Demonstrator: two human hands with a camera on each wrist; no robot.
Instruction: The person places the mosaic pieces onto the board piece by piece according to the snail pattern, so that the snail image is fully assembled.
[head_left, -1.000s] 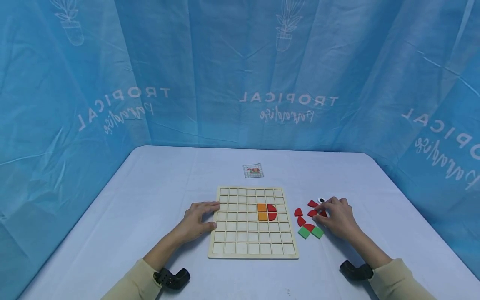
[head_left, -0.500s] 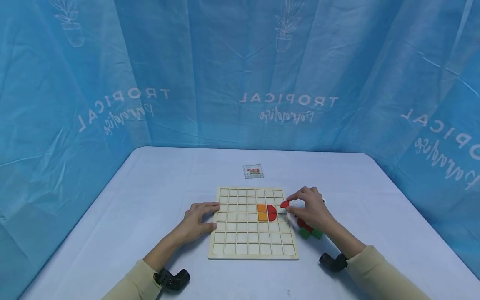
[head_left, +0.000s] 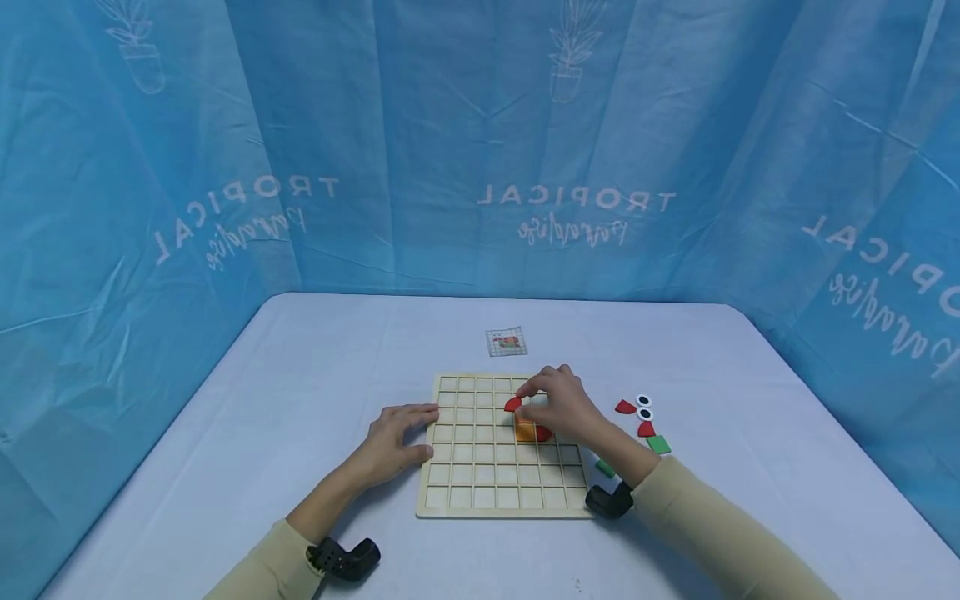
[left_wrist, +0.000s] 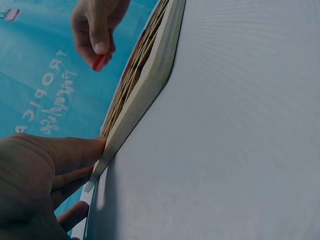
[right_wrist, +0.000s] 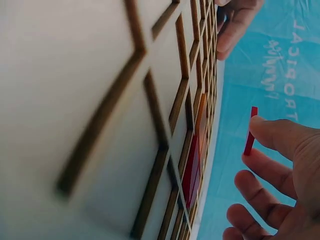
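My right hand [head_left: 558,407] pinches a red quarter-round tile [head_left: 512,404] between thumb and fingers, over the upper middle of a pale wooden grid board [head_left: 465,492]. The right wrist view has this red tile [right_wrist: 248,145] edge-on, raised off the board. Below the hand, an orange square tile [head_left: 525,432] and a red rounded tile [head_left: 543,433] lie in the cells; the hand hides others partly. My left hand [head_left: 396,440] rests at the board's left edge, fingers extended. In the left wrist view, the thumb of this left hand [left_wrist: 55,160] touches the rim.
Right of the board lie loose red tiles [head_left: 626,407], two white tiles with black dots [head_left: 644,401], and green squares [head_left: 658,444], some hidden under the right forearm. A small picture card [head_left: 507,342] with a grid lies beyond the board on the white table [head_left: 360,350].
My right hand has left the loose tiles and moved left with a red tile, past the board's right edge to above its upper middle. My left hand stays in place.
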